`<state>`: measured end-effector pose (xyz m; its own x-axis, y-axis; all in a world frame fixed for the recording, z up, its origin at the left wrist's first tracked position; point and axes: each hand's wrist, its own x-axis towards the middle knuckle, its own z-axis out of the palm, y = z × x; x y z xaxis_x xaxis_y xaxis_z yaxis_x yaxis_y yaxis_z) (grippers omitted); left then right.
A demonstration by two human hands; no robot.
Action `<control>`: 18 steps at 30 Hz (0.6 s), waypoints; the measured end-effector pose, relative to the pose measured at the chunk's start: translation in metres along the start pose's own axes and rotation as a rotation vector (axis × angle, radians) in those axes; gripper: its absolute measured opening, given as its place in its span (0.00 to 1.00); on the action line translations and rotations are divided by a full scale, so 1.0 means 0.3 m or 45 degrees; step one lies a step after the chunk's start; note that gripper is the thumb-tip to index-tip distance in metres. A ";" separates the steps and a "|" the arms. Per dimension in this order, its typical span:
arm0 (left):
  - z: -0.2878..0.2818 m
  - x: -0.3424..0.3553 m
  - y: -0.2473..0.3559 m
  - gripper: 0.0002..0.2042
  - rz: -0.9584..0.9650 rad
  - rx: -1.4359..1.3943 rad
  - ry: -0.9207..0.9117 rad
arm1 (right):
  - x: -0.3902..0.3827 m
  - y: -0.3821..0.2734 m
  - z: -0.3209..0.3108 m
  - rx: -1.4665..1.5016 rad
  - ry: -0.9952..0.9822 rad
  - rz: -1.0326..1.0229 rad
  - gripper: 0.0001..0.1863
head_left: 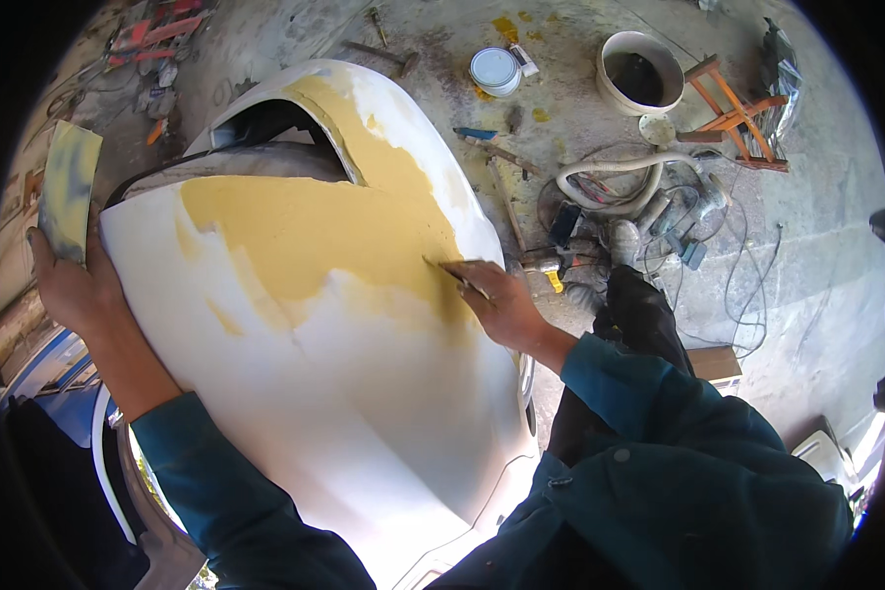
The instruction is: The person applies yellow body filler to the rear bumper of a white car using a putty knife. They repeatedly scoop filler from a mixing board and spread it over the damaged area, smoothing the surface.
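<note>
A white car body panel (364, 423) fills the middle, with a broad patch of yellow body filler (315, 231) across it and up round the dark opening at its far end. My right hand (506, 305) is closed round a thin putty spreader (442, 264); the blade's edge meets the right side of the yellow patch. Most of the spreader is hidden by the fingers. Off the panel's left edge, my left hand (74, 295) grips the lower end of a flat mixing board (71, 187) smeared yellow and grey.
On the concrete floor stand a lidded tin (495, 71), a white bucket (615, 49) with dark contents and a small wooden stool (742, 118). A pale coiled hose (600, 177), power tools and cables lie beside my legs. Another vehicle (69, 393) is at the left.
</note>
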<state>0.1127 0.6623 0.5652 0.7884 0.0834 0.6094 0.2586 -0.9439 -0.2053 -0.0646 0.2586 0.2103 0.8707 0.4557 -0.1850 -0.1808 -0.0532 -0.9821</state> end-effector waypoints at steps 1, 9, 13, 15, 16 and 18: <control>-0.001 -0.001 0.002 0.33 0.045 0.109 0.004 | -0.032 0.011 -0.009 -0.002 -0.025 -0.019 0.21; -0.003 0.027 -0.062 0.38 0.242 0.549 0.013 | 0.041 0.119 -0.072 0.314 0.095 0.280 0.17; 0.024 0.067 -0.118 0.40 0.295 0.641 0.033 | 0.182 0.090 -0.040 0.249 0.068 0.154 0.17; 0.034 0.091 -0.139 0.40 0.328 0.663 0.041 | 0.179 0.118 -0.006 0.338 0.064 0.090 0.17; 0.040 0.098 -0.147 0.40 0.313 0.699 0.030 | 0.156 0.131 -0.003 0.281 0.055 0.104 0.18; 0.059 0.110 -0.140 0.39 0.317 0.695 0.046 | 0.086 0.150 -0.021 0.159 0.029 0.134 0.18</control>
<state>0.1376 0.7104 0.5803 0.8453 -0.1387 0.5160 0.3255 -0.6323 -0.7031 -0.0473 0.2623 0.1610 0.8540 0.4329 -0.2886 -0.3256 0.0120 -0.9454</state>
